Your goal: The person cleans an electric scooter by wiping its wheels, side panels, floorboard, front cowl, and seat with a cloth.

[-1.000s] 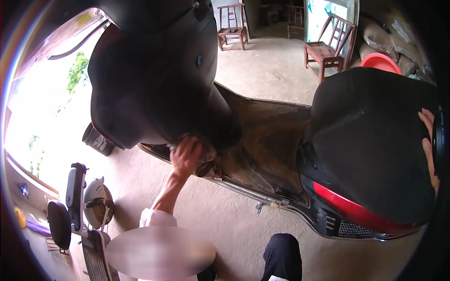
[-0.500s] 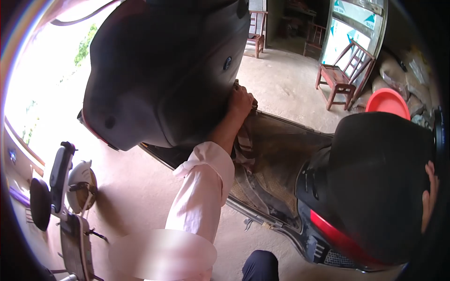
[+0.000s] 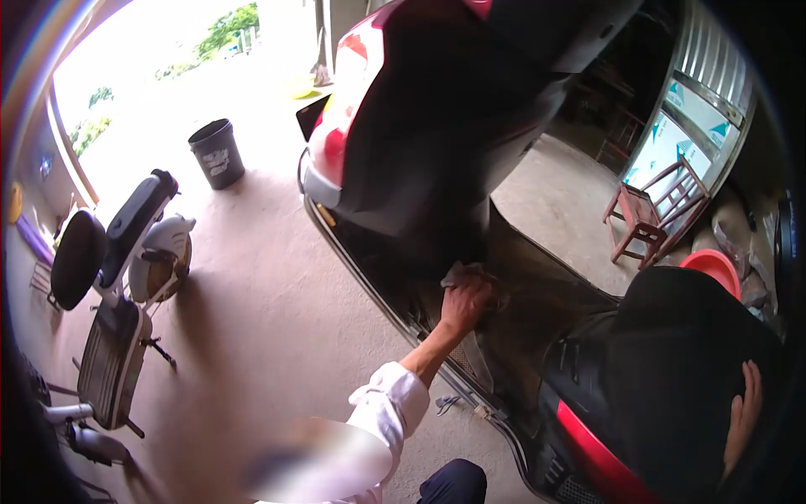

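Observation:
A red-and-black scooter stands before me, with its front shield toward the top of the view and its black seat at the lower right. My left hand reaches down to the dark footboard, close to the base of the shield. Its fingers are closed over a crumpled greyish cloth, pressed against the scooter. On the far side of the seat lies my right hand, fingers stretched out and holding nothing; part of it is cut off by the dark view edge.
To the left stands a small white-and-black electric scooter. A black bucket sits near the bright doorway. Behind the seat are a reddish wooden chair, a red basin and filled sacks. My knee shows at the bottom.
My left hand has moved from the far side of the footboard nearer to me, at the shield's base. The view has shifted, bringing the bucket into sight. My right hand stays on the seat.

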`<state>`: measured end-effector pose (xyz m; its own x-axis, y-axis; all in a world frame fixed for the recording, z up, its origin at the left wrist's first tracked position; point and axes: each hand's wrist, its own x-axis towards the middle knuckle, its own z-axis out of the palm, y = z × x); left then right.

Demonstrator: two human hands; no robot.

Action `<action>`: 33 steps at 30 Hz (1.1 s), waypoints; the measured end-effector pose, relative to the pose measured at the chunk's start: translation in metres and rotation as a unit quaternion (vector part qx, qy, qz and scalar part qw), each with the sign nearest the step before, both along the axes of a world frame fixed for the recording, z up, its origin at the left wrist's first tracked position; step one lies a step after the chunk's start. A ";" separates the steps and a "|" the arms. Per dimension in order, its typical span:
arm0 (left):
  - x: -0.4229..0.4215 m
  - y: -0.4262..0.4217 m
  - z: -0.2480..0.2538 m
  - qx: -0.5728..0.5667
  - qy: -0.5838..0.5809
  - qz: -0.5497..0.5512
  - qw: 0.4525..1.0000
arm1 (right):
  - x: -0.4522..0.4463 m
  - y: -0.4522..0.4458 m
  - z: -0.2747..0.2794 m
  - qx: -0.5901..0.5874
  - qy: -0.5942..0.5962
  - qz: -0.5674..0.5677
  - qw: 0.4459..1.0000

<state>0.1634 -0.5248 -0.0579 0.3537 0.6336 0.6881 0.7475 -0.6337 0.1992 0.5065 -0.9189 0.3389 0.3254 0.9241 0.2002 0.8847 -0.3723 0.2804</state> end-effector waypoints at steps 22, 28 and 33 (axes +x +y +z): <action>-0.041 -0.020 0.017 -0.134 -0.127 0.188 0.965 | 0.008 0.001 -0.007 0.044 0.010 0.001 0.999; 0.004 -0.106 -0.008 -0.184 -0.166 0.052 0.967 | 0.026 0.000 -0.012 0.050 0.001 0.035 0.998; 0.040 -0.194 0.018 -0.128 -0.174 -0.124 0.968 | 0.015 0.000 -0.009 0.055 0.015 0.027 0.998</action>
<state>0.2036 -0.7192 -0.0395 0.2920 0.7246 0.6243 0.4373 -0.6817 0.5866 0.5213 -0.9185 0.3296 0.2826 0.9135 0.2927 0.9120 -0.3504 0.2131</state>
